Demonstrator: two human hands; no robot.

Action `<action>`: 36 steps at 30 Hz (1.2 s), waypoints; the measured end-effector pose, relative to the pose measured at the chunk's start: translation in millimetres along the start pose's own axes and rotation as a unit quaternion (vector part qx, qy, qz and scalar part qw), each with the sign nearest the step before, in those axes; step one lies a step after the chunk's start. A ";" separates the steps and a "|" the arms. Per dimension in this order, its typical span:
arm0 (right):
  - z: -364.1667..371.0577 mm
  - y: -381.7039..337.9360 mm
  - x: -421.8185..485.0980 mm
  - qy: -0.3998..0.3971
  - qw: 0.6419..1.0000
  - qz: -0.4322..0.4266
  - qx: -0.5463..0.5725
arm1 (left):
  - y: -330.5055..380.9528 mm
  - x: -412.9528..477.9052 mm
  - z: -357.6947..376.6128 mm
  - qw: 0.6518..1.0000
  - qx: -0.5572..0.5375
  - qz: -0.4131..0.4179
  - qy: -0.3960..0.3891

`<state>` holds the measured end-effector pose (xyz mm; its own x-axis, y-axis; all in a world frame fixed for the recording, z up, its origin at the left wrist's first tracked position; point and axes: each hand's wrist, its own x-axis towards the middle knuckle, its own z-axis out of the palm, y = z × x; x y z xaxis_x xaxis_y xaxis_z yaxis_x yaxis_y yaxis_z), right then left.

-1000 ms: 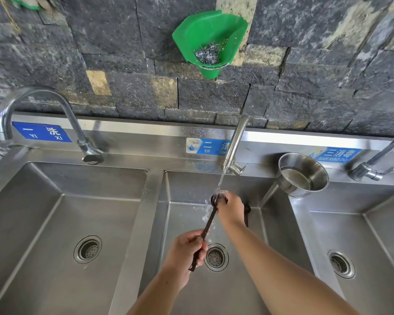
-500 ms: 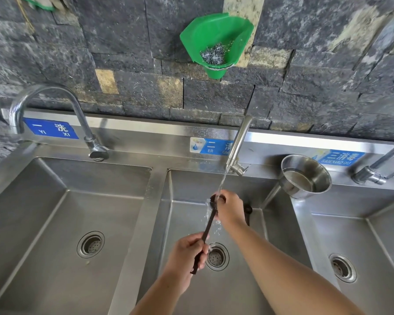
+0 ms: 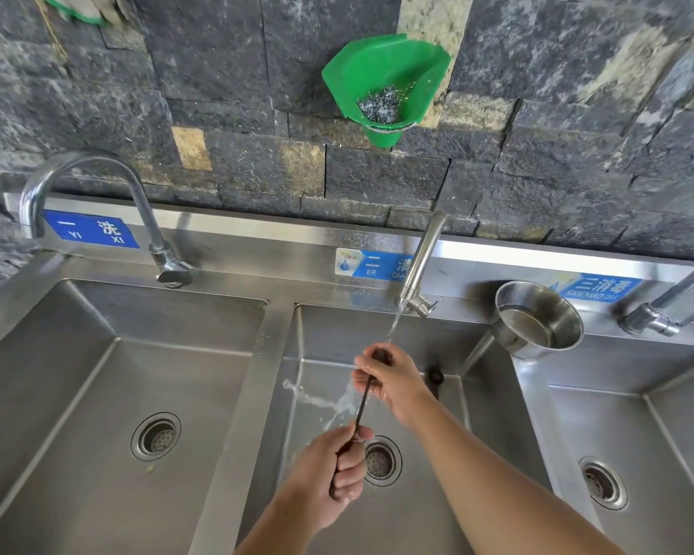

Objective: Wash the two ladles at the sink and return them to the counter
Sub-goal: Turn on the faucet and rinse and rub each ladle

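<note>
A dark ladle [image 3: 362,406] is held over the middle sink basin [image 3: 469,414] under the running middle tap [image 3: 421,266]. My left hand [image 3: 337,470] grips the low end of its thin handle. My right hand [image 3: 393,378] is closed around its bowl end, which is mostly hidden, and water splashes off to the left. A second dark ladle [image 3: 435,380] lies in the basin just right of my right hand, only its bowl end showing. A steel ladle-shaped scoop [image 3: 537,318] rests on the ledge between the middle and right basins.
The left basin [image 3: 97,394] and right basin [image 3: 638,434] flank the middle one, each with its own tap [image 3: 97,194]. A green plastic holder [image 3: 385,82] with steel wool hangs on the stone wall above.
My right hand has slid over the ladle's bowl end, covering it more, and the water spray now fans out to the left. My left hand keeps its grip.
</note>
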<state>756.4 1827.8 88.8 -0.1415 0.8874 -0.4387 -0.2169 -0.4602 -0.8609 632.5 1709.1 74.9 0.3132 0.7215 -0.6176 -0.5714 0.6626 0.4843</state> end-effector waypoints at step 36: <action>-10.3 -27.5 14.7 0.022 0.991 0.073 0.107 | 27.9 28.2 18.7 0.996 0.052 0.000 -0.073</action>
<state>770.2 1853.8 103.4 -0.1444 0.8093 -0.5694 -0.3974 -0.5744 -0.7156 639.6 1751.7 82.5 0.4254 0.7377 -0.5243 -0.4913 0.6747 0.5507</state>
